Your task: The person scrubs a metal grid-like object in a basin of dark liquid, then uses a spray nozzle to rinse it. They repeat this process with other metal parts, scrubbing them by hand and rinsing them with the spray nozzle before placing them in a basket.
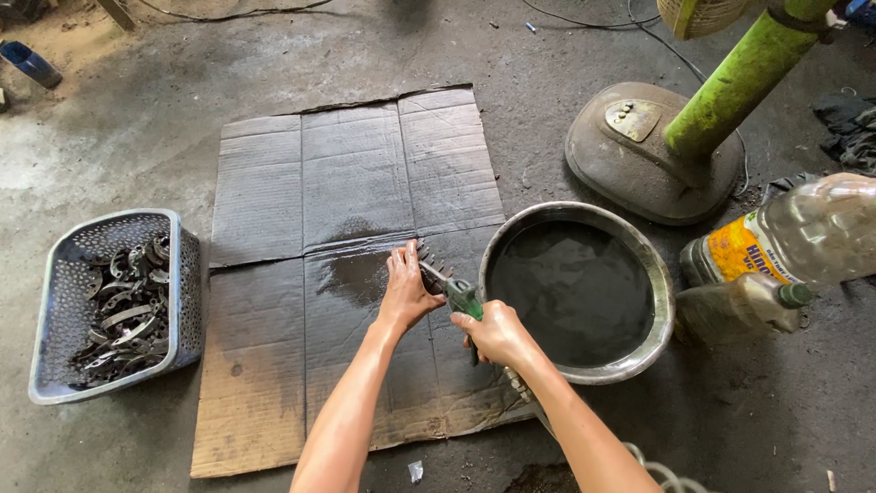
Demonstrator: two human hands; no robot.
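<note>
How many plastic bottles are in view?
2: a big clear bottle at the right edge, and a smaller bottle lying just below it beside the basin. Others may be out of frame.

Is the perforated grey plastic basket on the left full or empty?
Partly full: the perforated grey plastic basket holds a pile of dark curved metal parts, heaped toward its right side.

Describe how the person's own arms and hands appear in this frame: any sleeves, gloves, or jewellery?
Both forearms are bare right up to the bottom edge of the frame, so no sleeves show. The left hand and right hand wear no gloves. No watch, bracelet or ring can be made out. Both arms are slim.
</note>
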